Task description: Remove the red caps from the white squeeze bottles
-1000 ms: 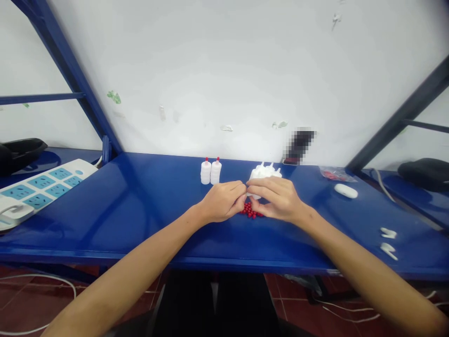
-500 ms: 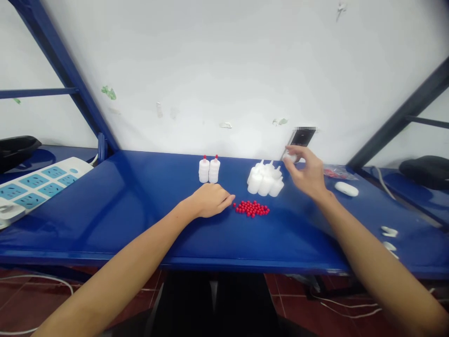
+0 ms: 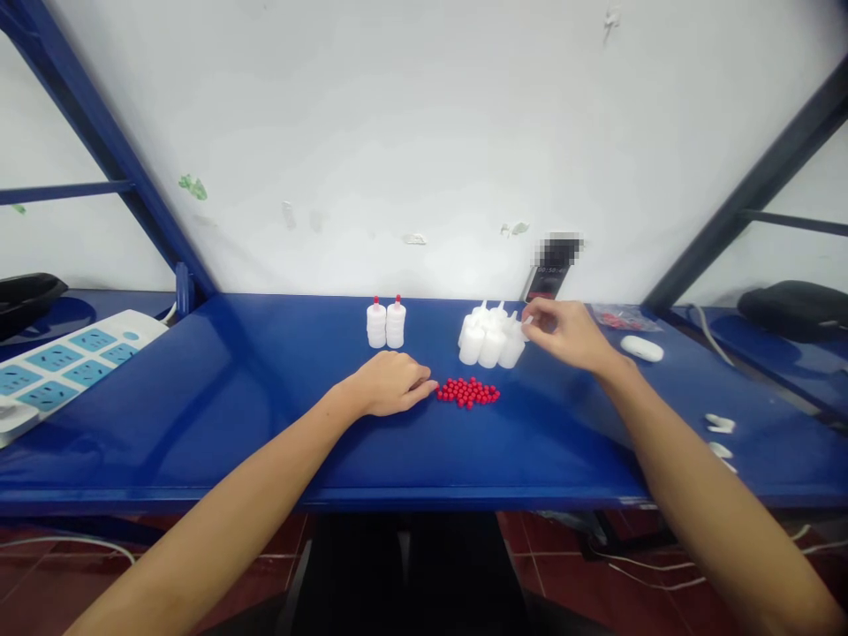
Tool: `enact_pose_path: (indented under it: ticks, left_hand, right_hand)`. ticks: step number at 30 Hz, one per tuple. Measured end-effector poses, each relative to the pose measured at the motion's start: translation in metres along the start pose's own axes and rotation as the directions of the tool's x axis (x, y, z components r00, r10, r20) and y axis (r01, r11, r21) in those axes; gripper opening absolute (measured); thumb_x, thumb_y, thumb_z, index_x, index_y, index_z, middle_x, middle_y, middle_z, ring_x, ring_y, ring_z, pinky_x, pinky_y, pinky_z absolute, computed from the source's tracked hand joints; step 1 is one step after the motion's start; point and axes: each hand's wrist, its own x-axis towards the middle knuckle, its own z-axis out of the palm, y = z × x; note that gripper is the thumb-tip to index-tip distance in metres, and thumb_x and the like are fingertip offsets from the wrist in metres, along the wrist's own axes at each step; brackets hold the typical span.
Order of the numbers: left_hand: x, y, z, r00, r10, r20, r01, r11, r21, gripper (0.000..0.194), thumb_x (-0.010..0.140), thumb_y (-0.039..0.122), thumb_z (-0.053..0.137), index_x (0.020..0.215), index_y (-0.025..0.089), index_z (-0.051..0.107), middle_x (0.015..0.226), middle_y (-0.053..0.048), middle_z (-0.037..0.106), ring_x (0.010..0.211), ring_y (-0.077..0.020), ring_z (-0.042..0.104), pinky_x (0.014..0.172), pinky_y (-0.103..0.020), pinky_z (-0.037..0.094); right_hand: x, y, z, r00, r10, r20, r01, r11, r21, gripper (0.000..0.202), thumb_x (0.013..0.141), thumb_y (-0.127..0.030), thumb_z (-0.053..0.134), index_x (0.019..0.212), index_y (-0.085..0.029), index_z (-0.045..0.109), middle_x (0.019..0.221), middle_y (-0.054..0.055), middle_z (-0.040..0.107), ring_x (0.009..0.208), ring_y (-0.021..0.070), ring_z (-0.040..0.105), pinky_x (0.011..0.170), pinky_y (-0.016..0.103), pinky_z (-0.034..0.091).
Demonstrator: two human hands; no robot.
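Observation:
My left hand (image 3: 390, 384) rests on the blue table with its fingers curled, fingertips at the left edge of a pile of small red caps (image 3: 467, 392). Whether a cap is between those fingertips I cannot make out. A cluster of white squeeze bottles (image 3: 490, 343) with thin nozzles stands upright behind the pile. At its right side my right hand (image 3: 560, 333) pinches the nozzle end of a white bottle, partly hidden by the fingers. Two white bottles with red caps (image 3: 396, 324) stand upright side by side, behind my left hand.
A phone (image 3: 554, 268) leans on the wall behind my right hand. A plastic bag with red pieces (image 3: 623, 318), a white oval case (image 3: 642, 348) and small white pieces (image 3: 720, 424) lie to the right. At the left is a power strip (image 3: 70, 362).
My right hand has come down and left from near the phone to the bottle cluster. My left hand stays by the red caps. The view has shifted slightly.

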Motion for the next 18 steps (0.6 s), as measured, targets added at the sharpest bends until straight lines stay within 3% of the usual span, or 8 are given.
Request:
enact_pose_path:
  ticks: [4, 7, 12, 15, 18]
  left_hand:
    - [0.001, -0.003, 0.001, 1.0, -0.016, -0.014, 0.014, 0.995, -0.096, 0.047, 0.104, 0.043, 0.033, 0.071, 0.017, 0.054, 0.066, -0.003, 0.062, 0.057, -0.0154, 0.055, 0.055, -0.029, 0.031]
    - [0.0, -0.008, 0.001, 0.998, -0.023, -0.05, 0.016, 0.99, -0.141, 0.044, 0.106, 0.043, 0.031, 0.082, 0.017, 0.057, 0.069, -0.002, 0.062, 0.06, -0.0163, 0.056, 0.057, -0.028, 0.033]
    - [-0.004, -0.014, -0.007, 0.969, 0.018, -0.245, -0.092, 0.952, -0.291, 0.028, 0.106, 0.032, 0.035, 0.107, 0.02, 0.061, 0.089, -0.003, 0.069, 0.08, -0.0162, 0.064, 0.072, -0.027, 0.045]
    - [-0.007, -0.017, -0.01, 0.893, 0.002, -0.449, -0.162, 0.934, -0.318, 0.022, 0.103, 0.027, 0.043, 0.111, 0.021, 0.062, 0.091, -0.002, 0.071, 0.081, -0.0145, 0.065, 0.076, -0.027, 0.049]
    - [-0.008, -0.022, -0.009, 0.76, -0.019, -0.649, -0.166, 0.961, -0.222, 0.014, 0.095, 0.022, 0.055, 0.105, 0.019, 0.064, 0.091, -0.003, 0.07, 0.078, -0.0146, 0.065, 0.075, -0.028, 0.051]
  right_hand:
    - [0.0, 0.002, 0.003, 0.995, 0.009, 0.103, -0.006, 1.0, -0.023, 0.007, 0.076, -0.025, 0.057, 0.08, -0.02, 0.06, 0.064, -0.002, 0.061, 0.058, 0.0146, 0.054, 0.059, 0.028, 0.041]
    - [-0.001, 0.003, 0.002, 0.993, 0.015, 0.115, -0.015, 1.0, 0.007, 0.012, 0.077, -0.027, 0.059, 0.087, -0.021, 0.056, 0.067, -0.002, 0.061, 0.06, 0.0152, 0.055, 0.06, 0.028, 0.041]
    - [-0.002, -0.001, -0.005, 0.957, 0.091, 0.277, -0.105, 0.994, 0.034, 0.048, 0.078, -0.043, 0.069, 0.116, -0.024, 0.047, 0.066, -0.004, 0.061, 0.059, 0.0177, 0.057, 0.059, 0.03, 0.043]
    - [-0.002, -0.002, -0.004, 0.919, 0.16, 0.36, -0.178, 0.984, 0.018, 0.081, 0.072, -0.054, 0.076, 0.138, -0.026, 0.039, 0.068, -0.004, 0.065, 0.062, 0.0214, 0.062, 0.061, 0.032, 0.046]
    - [-0.002, 0.0, 0.001, 0.911, 0.181, 0.369, -0.201, 0.979, 0.017, 0.1, 0.065, -0.058, 0.08, 0.147, -0.025, 0.034, 0.074, -0.001, 0.068, 0.069, 0.0248, 0.066, 0.065, 0.034, 0.049]
